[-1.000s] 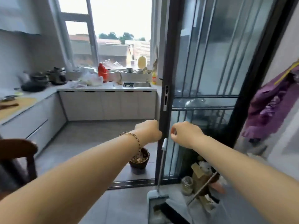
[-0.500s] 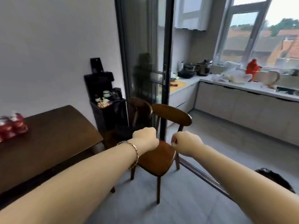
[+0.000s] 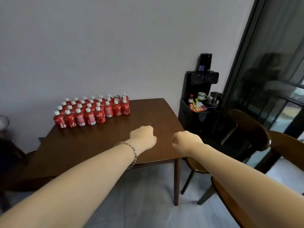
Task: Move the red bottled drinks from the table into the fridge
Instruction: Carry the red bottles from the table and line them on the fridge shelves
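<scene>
1. Hands, head view: your left hand [image 3: 143,137] and right hand [image 3: 185,142] are stretched out ahead of you, side by side with a narrow gap between them. Both are seen from the back.
2. Fingers: on each hand the fingers are curled tight into a fist and hold nothing. The left fist hangs above the near right part of the bench [image 3: 98,145]. The right fist hangs above that bench's near right corner.
3. Wrist: a thin chain bracelet [image 3: 132,153] circles your left wrist.
4. Task items: the red bottled drinks [image 3: 92,111] stand upright in packed rows on the far left part of the bench, close to the grey wall [image 3: 115,46]. They are well apart from both hands. Most show white caps and red labels; the label print is too small to read.
5. Bench: dark brown wood on a slim leg, with a seam running from front to back just left of your left hand.
6. Right of the bench: a black stand [image 3: 197,116] sits against the wall. It carries a black dispenser unit [image 3: 204,78], a pale mug [image 3: 202,96], a glass pot [image 3: 214,97] and a small red-capped bottle [image 3: 191,98].
7. Further right: two brown wooden chairs [image 3: 250,127] stand on the grey tiled floor [image 3: 148,203], one nearer the bench. Behind them is a dark-framed glass door [image 3: 271,63].
8. Left edge: a dark, blurred shape, which you cannot identify from this view.
</scene>
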Available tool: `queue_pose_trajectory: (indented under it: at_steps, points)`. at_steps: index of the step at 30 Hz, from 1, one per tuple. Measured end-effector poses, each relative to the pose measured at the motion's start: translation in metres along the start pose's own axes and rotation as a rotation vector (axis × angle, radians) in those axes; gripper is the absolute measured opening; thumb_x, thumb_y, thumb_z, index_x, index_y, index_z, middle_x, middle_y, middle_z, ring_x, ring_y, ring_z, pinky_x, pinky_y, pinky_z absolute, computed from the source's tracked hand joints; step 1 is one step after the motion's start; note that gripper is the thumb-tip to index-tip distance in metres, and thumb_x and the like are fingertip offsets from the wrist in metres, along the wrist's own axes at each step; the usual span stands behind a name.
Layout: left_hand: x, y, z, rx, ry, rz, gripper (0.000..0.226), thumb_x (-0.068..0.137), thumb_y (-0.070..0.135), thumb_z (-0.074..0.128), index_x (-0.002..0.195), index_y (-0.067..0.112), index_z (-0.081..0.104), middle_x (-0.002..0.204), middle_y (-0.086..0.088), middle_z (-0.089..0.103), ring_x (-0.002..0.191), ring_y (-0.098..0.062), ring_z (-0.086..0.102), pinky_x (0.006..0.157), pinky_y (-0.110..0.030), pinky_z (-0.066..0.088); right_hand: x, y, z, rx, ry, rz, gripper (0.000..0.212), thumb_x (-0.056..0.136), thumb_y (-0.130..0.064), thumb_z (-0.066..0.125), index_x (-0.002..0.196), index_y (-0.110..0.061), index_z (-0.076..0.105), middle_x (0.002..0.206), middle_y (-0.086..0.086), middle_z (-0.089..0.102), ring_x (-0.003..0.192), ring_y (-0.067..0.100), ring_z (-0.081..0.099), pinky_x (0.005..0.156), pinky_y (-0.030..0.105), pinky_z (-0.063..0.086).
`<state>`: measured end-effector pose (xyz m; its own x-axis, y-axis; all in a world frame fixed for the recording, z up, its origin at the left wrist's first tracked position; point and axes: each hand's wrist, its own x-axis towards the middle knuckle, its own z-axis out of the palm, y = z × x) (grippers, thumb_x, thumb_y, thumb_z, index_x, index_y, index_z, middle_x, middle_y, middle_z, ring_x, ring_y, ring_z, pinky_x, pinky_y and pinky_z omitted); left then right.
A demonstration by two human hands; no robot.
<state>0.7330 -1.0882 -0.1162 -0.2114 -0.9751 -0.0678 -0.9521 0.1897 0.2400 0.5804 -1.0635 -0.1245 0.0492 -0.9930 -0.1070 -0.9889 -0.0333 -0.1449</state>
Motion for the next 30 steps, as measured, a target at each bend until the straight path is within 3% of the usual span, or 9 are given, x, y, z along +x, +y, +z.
queue_pose_trajectory:
  at_steps: [9, 13, 18, 21, 25, 30]
  points:
    - [0.171, -0.14, -0.041, -0.072, 0.157, -0.258, 0.019, 0.095, 0.026, 0.044, 0.103, 0.016, 0.057, 0.092, 0.001, 0.06, 0.082, -0.017, 0.058, 0.064, -0.028, 0.045, 0.241, -0.078, -0.007, -0.053, -0.047, -0.19, 0.029, 0.092, -0.023, 0.044, 0.114, -0.015, 0.061, 0.113, 0.005, 0.064, 0.1, 0.026, 0.062, 0.086, 0.038, 0.052]
    - [0.222, -0.189, -0.049, -0.105, 0.18, -0.302, 0.017, 0.095, 0.024, 0.042, 0.1, 0.017, 0.057, 0.094, -0.002, 0.061, 0.085, -0.02, 0.059, 0.073, -0.034, 0.052, 0.313, -0.104, -0.004, -0.036, -0.068, -0.205, 0.029, 0.091, -0.023, 0.043, 0.111, -0.015, 0.062, 0.112, 0.005, 0.065, 0.099, 0.026, 0.062, 0.084, 0.037, 0.052]
    - [0.31, -0.279, -0.034, -0.164, 0.177, -0.338, 0.015, 0.094, 0.02, 0.044, 0.098, 0.013, 0.057, 0.095, -0.004, 0.062, 0.086, -0.022, 0.059, 0.069, -0.032, 0.048, 0.419, -0.155, 0.025, -0.005, -0.104, -0.179, 0.029, 0.091, -0.02, 0.041, 0.111, -0.017, 0.061, 0.112, 0.003, 0.063, 0.098, 0.025, 0.062, 0.077, 0.031, 0.049]
    - [0.359, -0.321, -0.02, -0.266, 0.141, -0.374, 0.019, 0.093, 0.022, 0.045, 0.107, 0.013, 0.055, 0.102, -0.004, 0.06, 0.089, -0.023, 0.058, 0.069, -0.032, 0.048, 0.466, -0.176, 0.048, 0.09, -0.103, -0.138, 0.031, 0.09, -0.02, 0.042, 0.115, -0.018, 0.061, 0.118, 0.004, 0.057, 0.101, 0.025, 0.06, 0.083, 0.033, 0.05]
    - [0.424, -0.365, 0.005, -0.41, 0.101, -0.398, 0.028, 0.092, 0.02, 0.047, 0.117, 0.008, 0.051, 0.115, -0.009, 0.054, 0.104, -0.027, 0.054, 0.082, -0.035, 0.047, 0.526, -0.198, 0.082, 0.199, -0.131, -0.087, 0.04, 0.092, -0.025, 0.047, 0.132, -0.022, 0.047, 0.133, 0.005, 0.039, 0.119, 0.025, 0.046, 0.093, 0.037, 0.046]
    - [0.495, -0.399, 0.043, -0.597, 0.122, -0.486, 0.044, 0.091, 0.017, 0.051, 0.131, 0.002, 0.043, 0.13, -0.013, 0.044, 0.117, -0.029, 0.048, 0.096, -0.037, 0.044, 0.597, -0.205, 0.115, 0.331, -0.136, 0.033, 0.056, 0.09, -0.031, 0.056, 0.142, -0.03, 0.033, 0.151, 0.012, 0.012, 0.139, 0.029, 0.017, 0.107, 0.041, 0.034]
